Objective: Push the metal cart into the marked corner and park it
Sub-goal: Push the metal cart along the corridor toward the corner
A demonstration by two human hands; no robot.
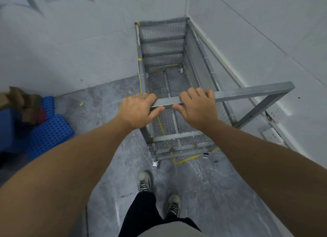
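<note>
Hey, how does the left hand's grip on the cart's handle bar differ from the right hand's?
The left hand holds the handle bar at its left end, by the corner; the right hand sits further along, with a long stretch of bar bare beyond it. The left fingers curl tight over the bar; the right fingers lie flatter on top. Both thumbs hook under the bar, and both hands are shut on the metal cart's handle.
</note>
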